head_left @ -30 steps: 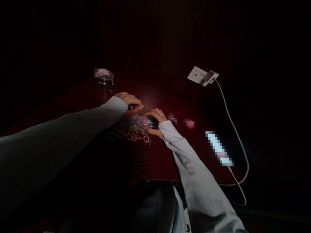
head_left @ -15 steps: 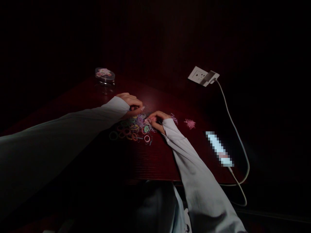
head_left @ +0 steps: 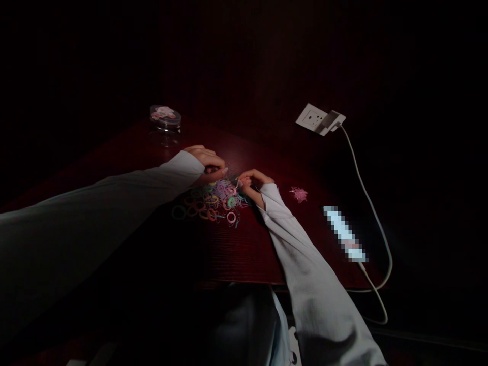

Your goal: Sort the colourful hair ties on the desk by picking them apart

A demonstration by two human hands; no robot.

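Observation:
A loose pile of small coloured hair ties [head_left: 211, 203], in pink, green, yellow and lilac, lies on the dark red table [head_left: 244, 254]. My left hand [head_left: 206, 162] is over the back left of the pile, fingers curled and pressed together; whatever they hold is too small to make out. At the pile's right edge my right hand [head_left: 254, 184] pinches with thumb and forefinger, and the thing between the tips is too small to name. A small heap of pink elastic bands [head_left: 299, 194] lies apart to the right.
A clear round jar [head_left: 165, 119] with a decorated lid stands at the back left. A blurred-out phone [head_left: 345, 234] lies at the right, its white cable [head_left: 360, 178] running to a charger in the wall socket [head_left: 314, 119]. The surroundings are very dark.
My right hand has lifted off the pile and shifted slightly up and right, covering the lilac bands beside it. My left hand has hardly moved.

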